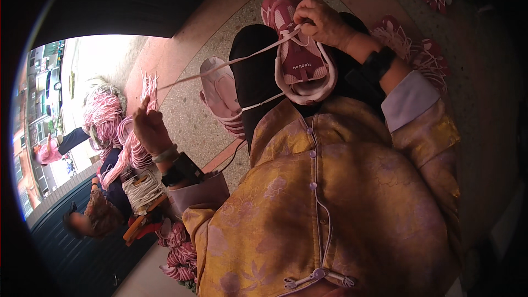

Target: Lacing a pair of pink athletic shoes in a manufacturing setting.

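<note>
a golden floral shirt (352, 203) lies nearest, filling the lower middle. at far left hangs a thick bundle of pink laces (104, 107); just beside it, the left hand (151, 132) has a finger raised at the outer end of a taut pale lace (253, 55), though i cannot tell whether it grips it. next, pale pink shoes (220, 85) sit on the speckled floor (190, 118). the maroon-and-pink shoe (302, 69) rests between dark-trousered knees, heel toward the body. the right hand (324, 25) is clamped on the lace above it; farther right lie more pink shoes (432, 63).
</note>
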A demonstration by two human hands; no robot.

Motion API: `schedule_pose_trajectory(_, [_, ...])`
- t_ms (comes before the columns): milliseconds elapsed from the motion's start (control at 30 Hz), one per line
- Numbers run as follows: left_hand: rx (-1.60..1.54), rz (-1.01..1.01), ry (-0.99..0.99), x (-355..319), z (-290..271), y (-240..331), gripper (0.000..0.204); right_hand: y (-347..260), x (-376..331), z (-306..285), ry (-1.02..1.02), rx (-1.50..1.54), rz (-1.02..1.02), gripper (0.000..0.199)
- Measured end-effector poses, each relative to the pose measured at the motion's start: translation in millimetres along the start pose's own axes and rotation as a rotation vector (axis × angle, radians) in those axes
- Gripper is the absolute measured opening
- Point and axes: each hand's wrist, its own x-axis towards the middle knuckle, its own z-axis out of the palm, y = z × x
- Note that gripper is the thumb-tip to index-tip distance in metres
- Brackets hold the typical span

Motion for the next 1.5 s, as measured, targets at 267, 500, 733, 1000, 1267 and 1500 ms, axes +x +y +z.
schedule_pose_trajectory(267, [-0.474,-0.02,-0.385,23,71,38,0.029,-15,6,-9,-0.101,-0.158,0.071,0.006])
schedule_pose_trajectory(500, [-0.784,-0.038,-0.578,24,92,55,0.049,-13,19,-28,-0.096,0.615,0.431,0.008])
schedule_pose_trajectory(733, [-0.858,-0.002,-0.662,9,98,74,0.03,4,11,-77,0.109,1.083,0.606,0.019])
schedule_pose_trajectory(1000, [-0.646,0.077,-0.702,10,67,74,0.027,20,-11,-125,-0.319,0.467,0.484,0.023])
schedule_pose_trajectory(1267, [-0.528,0.002,-0.419,20,19,46,0.025,23,-22,-123,-0.361,0.394,0.48,0.018])
schedule_pose_trajectory(1500, [-0.431,0.026,-0.203,4,-28,44,0.02,32,-33,-108,-0.299,0.495,0.539,0.018])
